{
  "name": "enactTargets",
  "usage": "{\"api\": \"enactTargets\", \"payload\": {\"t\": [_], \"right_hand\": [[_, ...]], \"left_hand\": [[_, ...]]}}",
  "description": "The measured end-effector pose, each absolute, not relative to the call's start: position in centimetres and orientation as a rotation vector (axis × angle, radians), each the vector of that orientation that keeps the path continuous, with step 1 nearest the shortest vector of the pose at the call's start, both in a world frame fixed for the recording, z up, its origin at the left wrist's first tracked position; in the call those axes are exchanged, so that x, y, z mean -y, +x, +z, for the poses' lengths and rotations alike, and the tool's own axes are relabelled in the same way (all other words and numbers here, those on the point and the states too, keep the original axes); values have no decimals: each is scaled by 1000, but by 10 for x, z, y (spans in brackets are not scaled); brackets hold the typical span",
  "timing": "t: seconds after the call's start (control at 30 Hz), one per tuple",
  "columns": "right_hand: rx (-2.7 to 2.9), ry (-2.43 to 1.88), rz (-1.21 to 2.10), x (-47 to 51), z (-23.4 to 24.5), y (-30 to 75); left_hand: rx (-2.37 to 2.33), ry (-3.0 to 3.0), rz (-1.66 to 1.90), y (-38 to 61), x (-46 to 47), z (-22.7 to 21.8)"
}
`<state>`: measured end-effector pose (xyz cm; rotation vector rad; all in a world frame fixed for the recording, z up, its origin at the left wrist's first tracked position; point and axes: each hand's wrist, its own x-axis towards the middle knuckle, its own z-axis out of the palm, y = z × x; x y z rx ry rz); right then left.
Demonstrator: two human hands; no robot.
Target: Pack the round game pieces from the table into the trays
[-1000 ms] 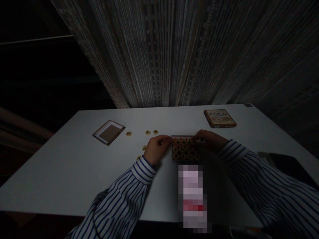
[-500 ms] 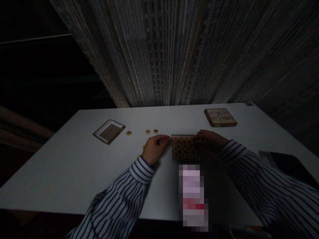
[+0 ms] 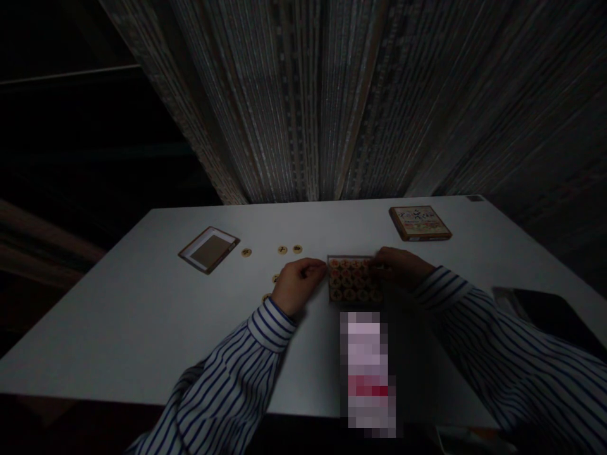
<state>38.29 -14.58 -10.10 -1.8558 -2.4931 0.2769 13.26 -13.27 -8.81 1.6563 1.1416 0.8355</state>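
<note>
A small square tray (image 3: 353, 280) filled with round wooden discs marked in red and black lies on the white table (image 3: 142, 316) in front of me. My left hand (image 3: 298, 285) rests at the tray's left edge with fingers curled, fingertips pinched at the rim. My right hand (image 3: 398, 265) lies at the tray's right upper corner, fingers bent against it. Several loose discs (image 3: 282, 249) lie on the table left of my left hand. Both sleeves are striped.
An open box half with a brown inside (image 3: 208, 249) lies at the left. A printed box lid (image 3: 419, 222) sits at the far right. A dark flat object (image 3: 545, 313) lies at the right edge. A curtain hangs behind the table.
Hardly anything moved. My left hand shifted slightly at the tray's left edge; the tray and my right hand stay in place.
</note>
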Motion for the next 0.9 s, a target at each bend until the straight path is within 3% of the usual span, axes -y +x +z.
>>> {"api": "enactTargets", "payload": {"t": [0.37,0.6,0.9], "right_hand": [[2452,-1859,263,149,-97,384],[2127,-1933,178,172,-103,384],[1970,-1897,419,199,-122,370]], "left_hand": [[-1169,1704,822,128,135,-89],[-1234,1839,769,123,157,-93],[-1219,1768,660,133,194,-111]]}}
